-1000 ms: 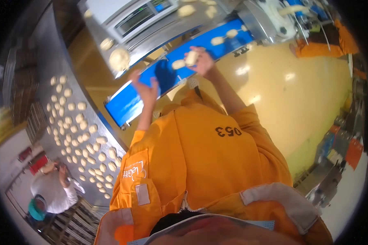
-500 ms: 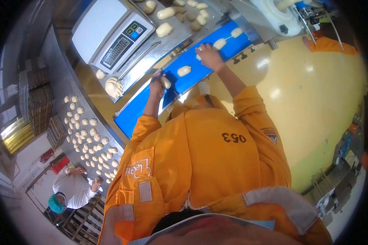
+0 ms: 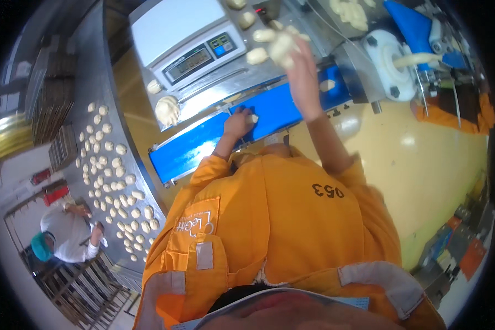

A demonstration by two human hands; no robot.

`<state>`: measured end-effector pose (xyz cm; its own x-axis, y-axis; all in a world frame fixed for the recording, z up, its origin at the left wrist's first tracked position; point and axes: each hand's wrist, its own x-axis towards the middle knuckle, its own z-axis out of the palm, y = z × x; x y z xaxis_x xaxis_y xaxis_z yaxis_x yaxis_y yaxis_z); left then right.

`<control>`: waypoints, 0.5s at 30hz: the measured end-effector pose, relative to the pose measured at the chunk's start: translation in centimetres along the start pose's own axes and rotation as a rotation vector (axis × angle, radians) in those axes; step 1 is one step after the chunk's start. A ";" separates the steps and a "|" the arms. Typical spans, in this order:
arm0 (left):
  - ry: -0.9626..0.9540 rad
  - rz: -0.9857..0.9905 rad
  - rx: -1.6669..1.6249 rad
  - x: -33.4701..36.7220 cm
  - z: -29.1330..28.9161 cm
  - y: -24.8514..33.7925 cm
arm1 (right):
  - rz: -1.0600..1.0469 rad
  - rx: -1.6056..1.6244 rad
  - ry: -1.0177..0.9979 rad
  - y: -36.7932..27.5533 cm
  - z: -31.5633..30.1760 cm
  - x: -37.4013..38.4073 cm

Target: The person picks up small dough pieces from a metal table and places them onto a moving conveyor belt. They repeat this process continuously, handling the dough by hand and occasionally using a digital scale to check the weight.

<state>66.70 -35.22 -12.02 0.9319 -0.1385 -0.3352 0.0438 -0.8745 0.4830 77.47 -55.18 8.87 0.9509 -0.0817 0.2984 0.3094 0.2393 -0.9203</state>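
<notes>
Raised since before, right hand (image 3: 300,66) clutches blurred pale dough lumps (image 3: 280,47); left hand (image 3: 237,124) pinches 1 soft piece (image 3: 252,118) on smooth blue belt (image 3: 192,148).

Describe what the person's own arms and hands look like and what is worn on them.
Both hands are bare, with no gloves: the left hand and the right hand. The forearms are uncovered; short orange sleeves of an orange work jacket end near the elbows. No watch or rings visible.

Bare blue belt (image 3: 192,147) is lying open left of the left hand (image 3: 237,123); the scale (image 3: 188,39) and dough pieces (image 3: 267,44) are crowding the steel shelf above.
</notes>
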 end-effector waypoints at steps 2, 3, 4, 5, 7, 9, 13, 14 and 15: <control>-0.091 -0.035 -0.204 -0.2 0.3 -1.9 | -0.446 -0.401 -0.215 -1.5 6.6 4.7; -0.166 -0.072 -0.392 -0.2 0.1 -2.7 | -0.505 -0.348 -0.253 -2.0 10.2 6.5; -0.261 -0.173 -0.537 -0.5 -0.3 -3.4 | -0.444 -0.358 -0.432 -2.4 13.4 8.4; -0.257 -0.142 -0.700 -1.4 -0.8 -4.0 | -0.387 -0.367 -0.612 -2.6 15.6 9.7; -0.299 -0.210 -0.939 -4.2 -2.3 -4.7 | -0.311 -0.451 -0.611 -2.0 18.1 10.6; -0.211 -0.247 -1.218 -8.1 -3.6 -4.8 | -0.347 -0.438 -0.552 -0.8 18.3 9.7; 0.103 -0.288 -1.907 -16.6 -3.3 -5.1 | -0.431 -0.330 -0.326 3.2 12.0 2.6; 0.186 -0.280 -2.080 -18.4 -2.7 -5.1 | -0.404 -0.360 -0.379 4.0 9.9 0.3; 0.246 -0.216 -2.245 -20.0 -1.9 -5.1 | -0.306 -0.457 -0.468 4.8 7.8 -2.0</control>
<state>48.49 -27.16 -6.25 0.8633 0.0507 -0.5021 0.1557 0.9197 0.3606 77.09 -46.31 5.86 0.7558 0.3671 0.5422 0.6266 -0.1650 -0.7617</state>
